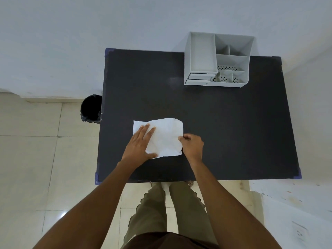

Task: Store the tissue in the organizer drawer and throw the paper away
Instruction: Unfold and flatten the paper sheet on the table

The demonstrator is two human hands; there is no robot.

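Note:
A white, slightly wrinkled sheet [166, 136] lies flat on the black table [224, 123], near its front left. I cannot tell whether it is tissue or paper. My left hand [139, 145] rests flat on the sheet's left part, fingers spread. My right hand [192, 145] pinches the sheet's right edge between thumb and fingers. A grey desk organizer [201, 56] stands at the table's far edge, right of centre. Its two small drawers [200, 78] at the lower left front are shut. A black bin [91, 108] with a dark liner stands on the floor by the table's left edge.
The organizer has one large compartment on the left and several smaller ones, some perforated, on the right. A white wall runs behind the table. Beige floor tiles [36, 159] lie to the left. My legs stand at the table's front edge.

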